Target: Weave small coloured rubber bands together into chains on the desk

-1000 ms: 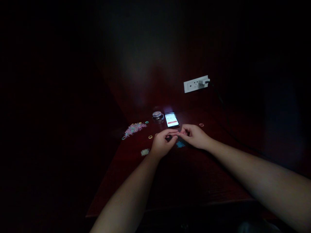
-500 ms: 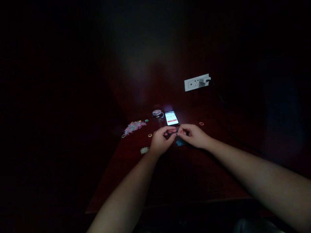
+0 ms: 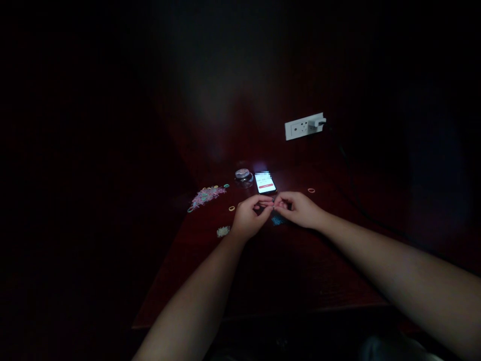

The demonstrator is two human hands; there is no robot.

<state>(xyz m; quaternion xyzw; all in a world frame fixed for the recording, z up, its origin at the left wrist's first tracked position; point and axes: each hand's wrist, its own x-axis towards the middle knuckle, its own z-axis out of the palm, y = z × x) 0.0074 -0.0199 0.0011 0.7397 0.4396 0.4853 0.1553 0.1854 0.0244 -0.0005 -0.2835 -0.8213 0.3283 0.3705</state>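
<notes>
My left hand (image 3: 251, 216) and my right hand (image 3: 299, 209) meet fingertip to fingertip over the dark red table, just in front of a lit phone (image 3: 265, 183). Both are closed in a pinch; whatever lies between the fingertips is too small and dim to make out. Below the fingers sits a small blue bundle (image 3: 278, 220), partly covered by the hands. A pale yellowish bundle (image 3: 223, 231) lies beside my left wrist. One yellow elastic band (image 3: 232, 208) rests left of my left hand, and an orange-pink band (image 3: 311, 190) lies beyond my right hand.
A loose pile of pink, purple and green bands (image 3: 207, 196) spreads at the table's left side. Next to the phone stands a clear lidded jar (image 3: 243, 178). A white wall socket (image 3: 304, 126) holds a plug, whose dark cable (image 3: 351, 183) hangs down on the right.
Both hands keep nearly the same place and pinch, with the fingertips shifted only slightly. The whole view has moved a touch; the things on the table stay where they were.
</notes>
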